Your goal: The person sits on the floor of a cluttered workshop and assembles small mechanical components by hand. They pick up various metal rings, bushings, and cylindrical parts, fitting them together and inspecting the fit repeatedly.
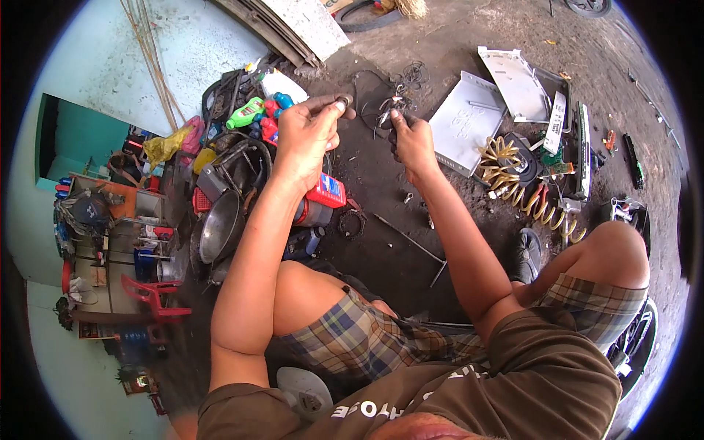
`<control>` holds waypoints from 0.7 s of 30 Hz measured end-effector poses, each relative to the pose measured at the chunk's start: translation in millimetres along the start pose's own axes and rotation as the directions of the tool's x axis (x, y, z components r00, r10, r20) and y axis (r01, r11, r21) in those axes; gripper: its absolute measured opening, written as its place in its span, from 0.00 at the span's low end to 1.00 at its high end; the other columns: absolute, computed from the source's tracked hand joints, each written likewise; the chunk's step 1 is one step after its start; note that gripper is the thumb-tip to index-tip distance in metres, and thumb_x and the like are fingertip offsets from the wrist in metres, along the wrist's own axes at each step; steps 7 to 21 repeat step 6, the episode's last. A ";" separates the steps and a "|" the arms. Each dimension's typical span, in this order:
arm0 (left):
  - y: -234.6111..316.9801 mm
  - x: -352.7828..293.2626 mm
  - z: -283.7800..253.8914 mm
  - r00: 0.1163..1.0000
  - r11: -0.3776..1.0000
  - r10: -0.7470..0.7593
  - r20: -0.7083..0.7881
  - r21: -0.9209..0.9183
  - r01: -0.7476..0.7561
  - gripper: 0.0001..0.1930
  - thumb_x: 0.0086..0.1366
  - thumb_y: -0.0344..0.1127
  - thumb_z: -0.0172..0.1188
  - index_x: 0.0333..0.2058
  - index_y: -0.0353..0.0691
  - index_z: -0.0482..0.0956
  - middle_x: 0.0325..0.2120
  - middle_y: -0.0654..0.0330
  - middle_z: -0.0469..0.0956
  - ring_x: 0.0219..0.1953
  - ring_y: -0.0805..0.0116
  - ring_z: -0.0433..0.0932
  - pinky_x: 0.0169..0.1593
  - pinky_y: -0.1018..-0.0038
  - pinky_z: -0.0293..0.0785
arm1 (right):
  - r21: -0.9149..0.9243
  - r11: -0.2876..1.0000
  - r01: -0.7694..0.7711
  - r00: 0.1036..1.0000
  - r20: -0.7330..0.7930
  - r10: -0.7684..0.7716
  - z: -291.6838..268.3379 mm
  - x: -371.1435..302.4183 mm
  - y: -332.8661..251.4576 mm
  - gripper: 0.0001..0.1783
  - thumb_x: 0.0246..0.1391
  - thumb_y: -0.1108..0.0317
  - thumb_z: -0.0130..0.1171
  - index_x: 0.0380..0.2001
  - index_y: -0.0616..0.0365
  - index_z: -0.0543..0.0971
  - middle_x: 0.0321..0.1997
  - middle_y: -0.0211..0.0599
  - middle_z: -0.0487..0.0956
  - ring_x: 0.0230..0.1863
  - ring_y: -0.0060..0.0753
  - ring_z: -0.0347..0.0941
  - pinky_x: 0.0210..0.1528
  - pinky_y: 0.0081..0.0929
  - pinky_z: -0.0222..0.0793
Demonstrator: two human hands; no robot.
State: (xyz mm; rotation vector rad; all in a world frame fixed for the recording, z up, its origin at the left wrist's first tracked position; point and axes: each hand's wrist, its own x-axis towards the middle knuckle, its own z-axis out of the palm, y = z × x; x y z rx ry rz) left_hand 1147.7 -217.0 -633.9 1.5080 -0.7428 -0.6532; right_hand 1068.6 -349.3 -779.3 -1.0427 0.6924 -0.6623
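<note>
Item: small dark ring-shaped part (343, 100), pinched between thumb and fingertips of my left hand (308, 132), raised in front of me above the dirt floor (381, 191).

Item: bundle of thin wires with small metal ends (391, 103), gripped in my closed right hand (412, 141), held at much the same height.

Relation: the ring lies just to the left of the wire ends, near but not touching; the gap between them runs left to right. My left hand has the ring itself, so it is the nearer; the wires trail away from me toward a loose coil on the ground.

Nearby: grey metal panel (466, 121), yellow coiled hose (513, 180), red-capped can (319, 199) under my left forearm.

Not made out: the ring's opening and true shape (fingers cover most of it); what the wire ends are; whether the wires join anything.
</note>
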 end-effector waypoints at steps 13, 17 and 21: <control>3.3 -1.2 3.0 1.000 0.996 -0.011 -0.022 0.091 0.013 0.11 0.70 0.29 0.61 0.47 0.28 0.80 0.30 0.59 0.80 0.19 0.87 0.59 0.23 0.83 0.57 | 0.174 0.970 -0.172 0.985 0.058 0.164 3.9 3.2 11.9 0.20 0.68 0.53 0.59 0.39 0.63 0.78 0.20 0.26 0.70 0.19 0.23 0.64 0.20 0.31 0.62; 3.3 -1.2 3.0 1.000 0.996 -0.011 -0.022 0.091 0.013 0.11 0.70 0.29 0.61 0.47 0.28 0.80 0.30 0.59 0.80 0.19 0.87 0.59 0.23 0.83 0.57 | 0.174 0.970 -0.172 0.985 0.058 0.164 3.9 3.2 11.9 0.20 0.68 0.53 0.59 0.39 0.63 0.78 0.20 0.26 0.70 0.19 0.23 0.64 0.20 0.31 0.62; 3.3 -1.2 3.0 1.000 0.996 -0.011 -0.022 0.091 0.013 0.11 0.70 0.29 0.61 0.47 0.28 0.80 0.30 0.59 0.80 0.19 0.87 0.59 0.23 0.83 0.57 | 0.174 0.970 -0.172 0.985 0.058 0.164 3.9 3.2 11.9 0.20 0.68 0.53 0.59 0.39 0.63 0.78 0.20 0.26 0.70 0.19 0.23 0.64 0.20 0.31 0.62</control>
